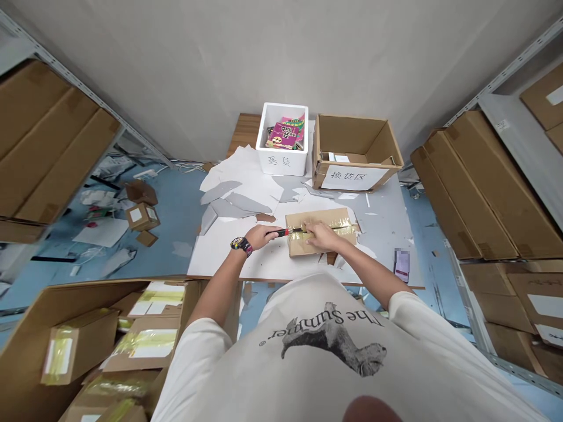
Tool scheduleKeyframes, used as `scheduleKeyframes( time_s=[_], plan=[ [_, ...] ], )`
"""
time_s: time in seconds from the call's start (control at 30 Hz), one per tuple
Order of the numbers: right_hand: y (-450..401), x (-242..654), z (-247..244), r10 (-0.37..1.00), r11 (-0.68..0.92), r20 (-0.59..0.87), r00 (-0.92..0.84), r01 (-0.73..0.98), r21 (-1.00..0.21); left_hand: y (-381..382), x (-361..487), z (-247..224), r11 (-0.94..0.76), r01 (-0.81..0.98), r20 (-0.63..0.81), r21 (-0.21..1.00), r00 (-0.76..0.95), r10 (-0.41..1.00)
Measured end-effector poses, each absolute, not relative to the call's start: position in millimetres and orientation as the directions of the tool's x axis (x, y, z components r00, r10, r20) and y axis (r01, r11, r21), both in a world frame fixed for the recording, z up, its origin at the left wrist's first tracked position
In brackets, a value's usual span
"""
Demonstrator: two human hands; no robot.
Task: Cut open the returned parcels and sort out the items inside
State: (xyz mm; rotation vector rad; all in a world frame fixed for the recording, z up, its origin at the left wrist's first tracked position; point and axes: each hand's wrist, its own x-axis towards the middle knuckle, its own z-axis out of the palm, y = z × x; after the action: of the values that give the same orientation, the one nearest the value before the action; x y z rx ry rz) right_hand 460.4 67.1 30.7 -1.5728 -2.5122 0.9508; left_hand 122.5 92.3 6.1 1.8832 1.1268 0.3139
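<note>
A taped cardboard box [303, 246] lies flat on the table in front of me, with shiny yellowish tape along its top seam. My left hand [259, 238] is closed round the red and black handle of a utility knife [282, 233]. The knife's front end lies over the seam at the box's left side. My right hand [322, 235] rests on top of the box, its fingers bent down at the seam near the knife tip. Whether those fingers pinch the cardboard or tape is too small to make out.
A white foam bin [281, 162] with booklets and an open carton [382, 170] stand at the table's back. Torn paper and grey board scraps [237, 205] litter the tabletop. A phone [402, 265] lies right. A large carton of parcels [57, 287] stands lower left; stacked boxes [497, 193] flank the right.
</note>
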Motion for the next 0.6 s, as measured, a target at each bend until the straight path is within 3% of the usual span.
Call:
scheduleKeyframes(
  time_s=[0.1,0.27,0.4,0.5,0.6],
  plan=[
    [66,460,31,0.819,0.294,-0.297,-0.490,0.804,-0.516,92,117,11,-0.154,0.600,-0.288,0.785,0.573,0.767],
    [67,463,29,0.798,0.312,-0.294,-0.527,0.777,-0.546,95,106,9,0.143,0.549,-0.482,0.823,0.545,0.686],
    [70,464,29,0.781,0.284,-0.311,-0.542,0.751,-0.597,84,101,0,0.278,0.476,-0.531,0.834,0.559,0.636],
    [68,464,29,0.796,0.251,-0.317,-0.516,0.758,-0.602,66,97,-5,0.309,0.451,-0.541,0.837,0.603,0.586],
    [64,465,27,0.804,0.250,-0.300,-0.513,0.750,-0.612,52,101,-7,0.173,0.522,-0.476,0.835,0.529,0.703]
  ],
)
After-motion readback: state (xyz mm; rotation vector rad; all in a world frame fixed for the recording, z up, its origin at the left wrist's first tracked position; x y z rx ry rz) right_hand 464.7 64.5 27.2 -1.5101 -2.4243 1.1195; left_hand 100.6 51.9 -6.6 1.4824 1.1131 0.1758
